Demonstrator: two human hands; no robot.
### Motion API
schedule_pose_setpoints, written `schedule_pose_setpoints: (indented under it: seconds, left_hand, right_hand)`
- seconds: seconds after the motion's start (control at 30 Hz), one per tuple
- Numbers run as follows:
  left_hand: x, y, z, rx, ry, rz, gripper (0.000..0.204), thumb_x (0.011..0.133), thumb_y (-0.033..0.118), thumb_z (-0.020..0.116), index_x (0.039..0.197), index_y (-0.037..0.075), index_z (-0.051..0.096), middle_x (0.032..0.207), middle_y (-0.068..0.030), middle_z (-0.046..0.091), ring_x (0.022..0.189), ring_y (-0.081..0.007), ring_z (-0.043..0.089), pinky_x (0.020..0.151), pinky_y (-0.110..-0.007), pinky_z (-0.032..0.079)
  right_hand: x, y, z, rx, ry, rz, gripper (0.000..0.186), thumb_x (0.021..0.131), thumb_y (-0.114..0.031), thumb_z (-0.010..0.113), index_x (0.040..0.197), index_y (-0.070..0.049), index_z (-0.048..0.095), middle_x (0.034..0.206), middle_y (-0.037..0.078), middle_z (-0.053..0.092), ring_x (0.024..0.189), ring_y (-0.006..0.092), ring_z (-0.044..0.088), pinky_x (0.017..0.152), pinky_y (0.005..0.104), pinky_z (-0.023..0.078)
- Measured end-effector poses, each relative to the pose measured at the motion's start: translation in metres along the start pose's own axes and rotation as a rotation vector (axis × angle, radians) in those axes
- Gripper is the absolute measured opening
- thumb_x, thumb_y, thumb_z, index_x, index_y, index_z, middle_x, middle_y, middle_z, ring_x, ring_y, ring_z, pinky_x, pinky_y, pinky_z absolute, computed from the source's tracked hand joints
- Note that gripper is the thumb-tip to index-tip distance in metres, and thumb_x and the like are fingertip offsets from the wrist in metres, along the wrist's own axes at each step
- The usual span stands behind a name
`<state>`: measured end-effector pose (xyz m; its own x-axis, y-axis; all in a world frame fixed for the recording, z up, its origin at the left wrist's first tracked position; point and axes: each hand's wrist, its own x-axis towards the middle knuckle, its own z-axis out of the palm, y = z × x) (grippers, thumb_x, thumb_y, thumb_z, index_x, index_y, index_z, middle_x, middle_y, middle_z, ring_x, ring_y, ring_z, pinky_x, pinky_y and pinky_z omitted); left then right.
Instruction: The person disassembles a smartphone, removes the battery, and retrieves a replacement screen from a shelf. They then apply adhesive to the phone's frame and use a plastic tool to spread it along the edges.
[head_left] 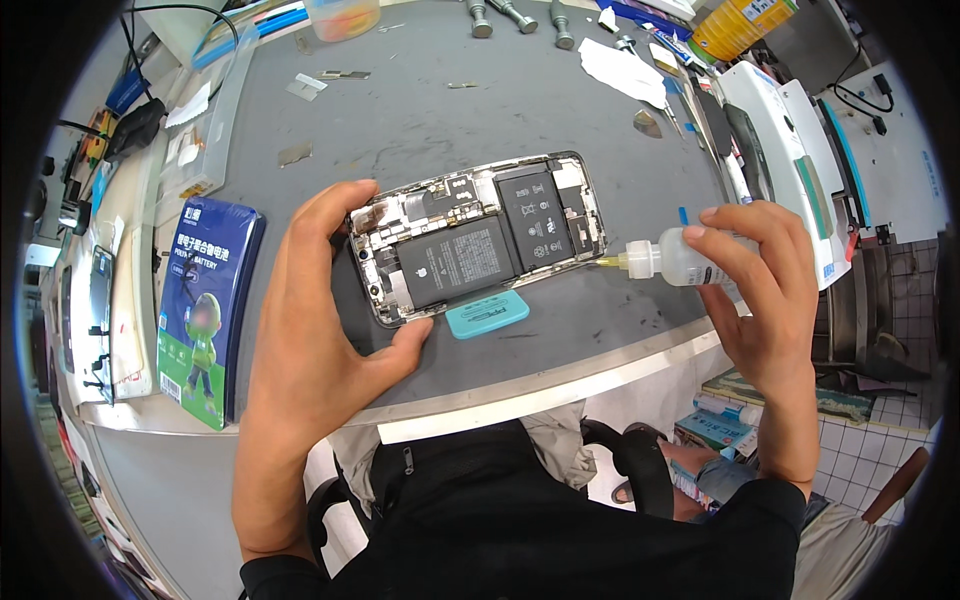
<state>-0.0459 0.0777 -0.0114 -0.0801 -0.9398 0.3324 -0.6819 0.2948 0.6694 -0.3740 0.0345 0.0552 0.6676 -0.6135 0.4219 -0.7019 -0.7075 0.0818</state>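
An opened smartphone (475, 235) lies tilted over the grey mat, its black battery and circuit boards exposed. My left hand (315, 300) grips its left end, thumb on the near edge and fingers at the far corner. In my right hand (755, 270) is a small clear squeeze bottle (685, 260) with a white cap and a thin yellowish needle tip. The bottle is held on its side, and the tip points left at the phone's lower right corner. Whether the tip touches the frame I cannot tell. Partly under the phone's near edge sits a turquoise pad (488, 314).
A blue and green battery box (205, 310) stands left of my left hand. Screwdrivers (520, 15) lie at the mat's far edge, white tissue (622, 70) at the far right. Small metal pieces (295, 153) are scattered behind the phone. Part of another person's leg (690, 475) shows at lower right.
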Motion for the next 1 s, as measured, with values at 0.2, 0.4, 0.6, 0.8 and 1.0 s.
schedule_pose_setpoints:
  seconds: [0.2,0.4,0.6,0.8,1.0]
  left_hand:
    - [-0.002,-0.002,0.001,0.014,0.003,0.01,0.089,0.063,0.003,0.084,0.143,0.004,0.045,0.141,-0.0123,0.057,0.127,-0.0262,0.057,0.104,-0.036,0.043]
    - [0.0,0.0,-0.001,0.039,-0.012,0.015,0.088,0.063,0.005,0.084,0.142,0.004,0.047,0.14,-0.0114,0.057,0.126,-0.0261,0.057,0.103,-0.035,0.043]
    - [-0.001,0.001,-0.002,0.048,-0.01,0.02,0.086,0.063,0.006,0.084,0.141,0.005,0.048,0.14,-0.012,0.056,0.127,-0.0278,0.057,0.103,-0.036,0.043]
    - [0.001,0.002,-0.002,0.047,-0.014,0.032,0.085,0.063,0.005,0.083,0.14,0.004,0.048,0.139,-0.0146,0.056,0.128,-0.031,0.056,0.106,-0.037,0.043]
    - [0.002,0.004,-0.004,0.142,-0.044,0.059,0.085,0.06,0.004,0.082,0.139,0.002,0.049,0.135,-0.0171,0.056,0.127,-0.0345,0.054,0.109,-0.04,0.042]
  right_hand:
    - [-0.002,0.003,-0.001,-0.046,0.014,-0.01,0.059,0.055,0.006,0.072,0.112,-0.011,0.07,0.111,0.007,0.068,0.102,0.0311,0.062,0.086,0.042,0.047]
    - [-0.004,0.002,0.002,0.038,-0.022,0.033,0.06,0.055,0.006,0.074,0.112,-0.012,0.07,0.112,0.007,0.067,0.103,0.0311,0.062,0.086,0.0418,0.047]
    - [0.002,-0.002,0.008,0.057,-0.009,-0.017,0.064,0.053,0.005,0.076,0.115,-0.012,0.069,0.112,0.007,0.067,0.103,0.0311,0.062,0.086,0.0423,0.047]
    - [-0.002,0.005,0.008,0.184,-0.037,0.059,0.062,0.057,0.005,0.078,0.116,-0.011,0.068,0.111,0.008,0.066,0.102,0.0312,0.062,0.087,0.042,0.047]
    - [-0.007,0.003,0.018,0.27,0.012,0.113,0.06,0.06,0.003,0.081,0.117,-0.008,0.067,0.109,0.01,0.066,0.098,0.0317,0.062,0.083,0.0408,0.046]
